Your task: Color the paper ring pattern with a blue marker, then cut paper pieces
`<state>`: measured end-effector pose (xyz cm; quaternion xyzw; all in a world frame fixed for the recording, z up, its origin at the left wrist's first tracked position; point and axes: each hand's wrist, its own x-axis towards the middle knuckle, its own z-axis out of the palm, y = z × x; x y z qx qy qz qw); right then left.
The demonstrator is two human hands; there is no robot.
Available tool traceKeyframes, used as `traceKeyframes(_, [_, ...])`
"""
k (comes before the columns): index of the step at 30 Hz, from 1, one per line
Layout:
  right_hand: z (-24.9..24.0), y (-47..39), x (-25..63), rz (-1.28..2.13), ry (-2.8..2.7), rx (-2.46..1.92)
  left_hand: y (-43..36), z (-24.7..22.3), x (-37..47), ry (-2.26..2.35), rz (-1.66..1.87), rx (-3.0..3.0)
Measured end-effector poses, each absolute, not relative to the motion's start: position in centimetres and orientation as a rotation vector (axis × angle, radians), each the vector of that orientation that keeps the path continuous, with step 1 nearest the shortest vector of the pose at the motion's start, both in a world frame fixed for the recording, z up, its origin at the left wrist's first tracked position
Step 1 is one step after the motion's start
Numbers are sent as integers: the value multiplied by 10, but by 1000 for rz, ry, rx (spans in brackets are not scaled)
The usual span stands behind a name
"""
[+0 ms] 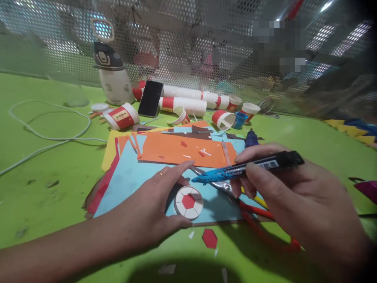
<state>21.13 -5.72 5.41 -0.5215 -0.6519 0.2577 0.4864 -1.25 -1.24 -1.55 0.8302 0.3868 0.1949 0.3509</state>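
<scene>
On my far left the green tabletop (53,200) carries a white bottle (114,84), and I see a dark phone (150,99) propped just past it. Nearer to me, I judge the step in hand to be marking with the pen; a next stroke would call for a steady left side and a light, controlled touch of the tip. The left hand (151,199) reaches in from the lower left, low over a light blue sheet (126,173), index finger stretched forward. Its grip curves around a small white disc (189,202), thumb at the near edge and fingers by the far one; I cannot tell whether they press on it. The disc is over the sheet, red at its centre, with dark lines running to the rim. Just to its near right lies a loose red hexagon (209,238). Farther right I have the scissors (225,188), partly under the marker (232,171). The right hand (306,196) angles in from the lower right, its grip clamped on that marker, nearly level, blue tip beside the disc's far edge.
</scene>
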Motion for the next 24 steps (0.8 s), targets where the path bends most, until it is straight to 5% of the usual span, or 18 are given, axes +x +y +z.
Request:
traceKeyframes(7, [46, -63, 211, 233, -1759, -1397, -13, -20, -14, 956, 571, 2161])
traceKeyframes(24, [39, -58, 197, 343, -1896, -1218, -9, -15, -6, 1016, 572, 2021])
